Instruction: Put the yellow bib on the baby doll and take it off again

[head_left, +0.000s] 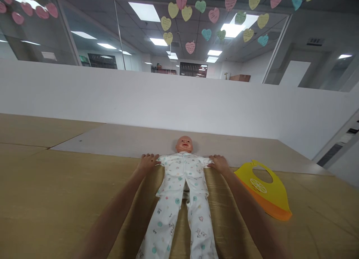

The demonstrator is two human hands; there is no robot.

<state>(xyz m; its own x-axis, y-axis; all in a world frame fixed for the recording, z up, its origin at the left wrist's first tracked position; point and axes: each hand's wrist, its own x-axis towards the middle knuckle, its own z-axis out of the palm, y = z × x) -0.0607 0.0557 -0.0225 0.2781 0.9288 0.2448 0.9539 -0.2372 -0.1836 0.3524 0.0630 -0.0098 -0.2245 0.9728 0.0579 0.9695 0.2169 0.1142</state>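
Note:
A baby doll (184, 144) lies on its back, head toward the wall, dressed in a white printed pajama top (183, 173) and matching pants (165, 218). Its arms are spread out to the sides. At the end of the sleeve on the left, my left hand (148, 163) has its fingers closed on the cuff. My right hand (219, 164) grips the opposite sleeve end in the same way. The doll's own hands are hidden. To the right of my right forearm rests a yellow bib (262, 186) with an orange pocket edge.
Tan matting (70, 199) covers the surface, with a grey strip (238, 147) along the white low wall (168, 98). Above it, a glass window carries several heart-shaped paper notes (214, 15). Ceiling lights show beyond the glass.

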